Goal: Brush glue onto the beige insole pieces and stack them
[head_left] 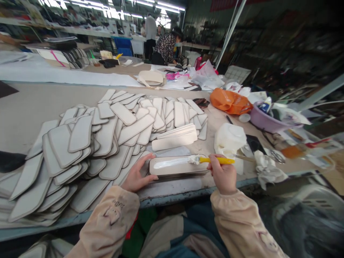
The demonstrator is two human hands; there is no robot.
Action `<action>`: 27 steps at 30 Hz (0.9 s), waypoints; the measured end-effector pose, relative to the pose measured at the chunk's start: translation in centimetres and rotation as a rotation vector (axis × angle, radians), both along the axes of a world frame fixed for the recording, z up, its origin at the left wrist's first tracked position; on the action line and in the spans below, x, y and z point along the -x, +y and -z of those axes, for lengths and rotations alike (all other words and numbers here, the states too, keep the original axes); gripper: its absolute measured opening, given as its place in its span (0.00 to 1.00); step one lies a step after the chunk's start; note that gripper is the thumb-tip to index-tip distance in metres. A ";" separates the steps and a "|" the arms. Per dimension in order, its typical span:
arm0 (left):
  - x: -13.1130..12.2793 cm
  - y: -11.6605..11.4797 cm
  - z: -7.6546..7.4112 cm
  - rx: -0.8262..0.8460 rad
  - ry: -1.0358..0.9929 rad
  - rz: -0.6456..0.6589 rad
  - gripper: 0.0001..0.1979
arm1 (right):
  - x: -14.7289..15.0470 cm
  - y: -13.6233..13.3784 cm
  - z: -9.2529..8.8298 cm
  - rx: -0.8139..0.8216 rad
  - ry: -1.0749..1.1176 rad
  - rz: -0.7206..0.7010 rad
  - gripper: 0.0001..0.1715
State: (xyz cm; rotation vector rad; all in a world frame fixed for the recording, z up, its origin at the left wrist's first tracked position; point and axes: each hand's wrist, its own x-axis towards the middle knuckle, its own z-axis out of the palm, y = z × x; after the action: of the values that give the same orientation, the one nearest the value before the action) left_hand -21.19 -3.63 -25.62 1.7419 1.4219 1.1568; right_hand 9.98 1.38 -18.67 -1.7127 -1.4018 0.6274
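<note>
A yellow-handled brush (219,160) is pinched in my right hand (223,175), its bristles coated in white paste. Those bristles rest on the top piece of a low stack of long beige panels (176,169), near its right end. A wet white streak (172,163) runs along that top piece. My left hand (137,175) grips the left end of the stack, thumb on the near edge and fingers at the far edge. Just beyond the stack lies a fanned pile of narrow cream strips (174,139).
A large heap of dark-edged, light grey panels (80,134) spreads to the left and behind. On the right are a white plastic container (230,138), crumpled tissue (268,168), scissors (276,156), an orange bag (230,101) and a purple basin (264,120). A co-worker (165,48) bends over farther back.
</note>
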 end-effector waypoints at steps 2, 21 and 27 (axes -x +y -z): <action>0.0 0.0 0.1 -0.001 0.004 -0.005 0.40 | -1.4 0.0 -0.3 -0.001 -0.079 0.062 0.20; 0.0 0.0 0.6 -0.048 -0.053 0.003 0.45 | 9.5 -4.1 1.0 0.082 0.451 -0.402 0.18; 0.0 0.0 0.1 -0.041 -0.026 0.005 0.43 | 5.9 -3.0 1.2 0.035 0.261 -0.311 0.19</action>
State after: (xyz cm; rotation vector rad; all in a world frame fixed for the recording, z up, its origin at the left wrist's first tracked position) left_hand -21.17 -3.66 -25.70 1.7513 1.3872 1.2098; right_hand 4.11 -1.66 -19.83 -1.3887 -1.4835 1.0129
